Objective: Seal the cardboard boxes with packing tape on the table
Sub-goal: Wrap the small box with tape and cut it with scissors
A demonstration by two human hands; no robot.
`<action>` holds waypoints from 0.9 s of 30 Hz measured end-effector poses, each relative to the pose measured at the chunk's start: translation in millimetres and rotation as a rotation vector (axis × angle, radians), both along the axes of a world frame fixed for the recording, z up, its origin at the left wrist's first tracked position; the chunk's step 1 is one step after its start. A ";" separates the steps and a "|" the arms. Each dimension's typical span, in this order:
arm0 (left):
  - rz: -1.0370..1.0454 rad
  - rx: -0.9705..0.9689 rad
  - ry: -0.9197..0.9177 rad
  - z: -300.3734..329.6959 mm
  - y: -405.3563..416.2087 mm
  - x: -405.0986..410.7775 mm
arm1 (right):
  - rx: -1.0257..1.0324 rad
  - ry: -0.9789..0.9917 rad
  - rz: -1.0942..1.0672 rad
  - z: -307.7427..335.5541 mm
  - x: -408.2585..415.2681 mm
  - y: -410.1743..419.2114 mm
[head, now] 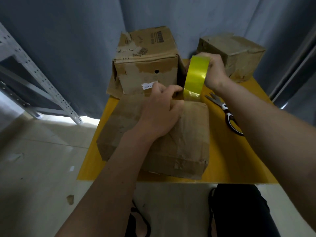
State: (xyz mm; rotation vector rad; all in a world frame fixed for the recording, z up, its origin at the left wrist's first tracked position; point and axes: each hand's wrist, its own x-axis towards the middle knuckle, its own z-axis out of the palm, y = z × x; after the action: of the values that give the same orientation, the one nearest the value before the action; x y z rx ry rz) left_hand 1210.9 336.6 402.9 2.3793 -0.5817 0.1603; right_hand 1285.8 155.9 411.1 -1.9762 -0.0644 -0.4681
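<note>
Yellow table (222,161): right hand (215,72) grips tape roll (196,76) beyond near box (153,134); left hand (160,112), fingers curled, presses the strip end; strip must run toward the person.

Tape roll (196,75) glossy yellow; boxes (153,134) dull brown; table (230,159) yellow-orange; far curtain (77,48) grey-blue; scissors (229,115) red-and-white handled.

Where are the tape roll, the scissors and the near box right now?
tape roll (196,75): head view, on its yellow outer face.
scissors (215,100): head view, on the blades, flat on the table.
near box (191,134): head view, on its taped top, right part.
</note>
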 end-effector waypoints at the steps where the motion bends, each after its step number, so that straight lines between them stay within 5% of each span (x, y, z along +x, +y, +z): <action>1: -0.013 0.010 -0.003 -0.1 0.5 0.1 | -0.011 0.001 -0.004 -0.5 2.1 -1.5; 9: -0.050 -0.009 0.043 -1.5 2.8 0.5 | -0.121 0.063 0.071 -16.1 2.8 -4.1; 14: -0.040 0.253 -0.056 -9.4 -5.6 4.9 | -0.093 0.082 0.078 -22.5 2.4 -16.0; 20: 0.014 0.490 -0.152 -7.3 -14.8 20.9 | -0.122 0.359 0.098 -40.3 3.9 -16.5; 24: 0.023 0.308 0.206 2.6 -18.7 41.5 | -0.165 0.489 -0.009 -31.3 0.7 -14.8; 27: -0.106 0.348 0.555 17.7 -21.2 56.3 | -0.246 0.642 -0.038 -22.4 -8.9 -15.0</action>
State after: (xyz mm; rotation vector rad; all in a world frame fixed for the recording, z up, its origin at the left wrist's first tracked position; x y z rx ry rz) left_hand 1267.2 315.4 420.6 2.5513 -0.4887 -0.6789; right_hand 1276.9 140.9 388.6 -2.2848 0.3345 0.1752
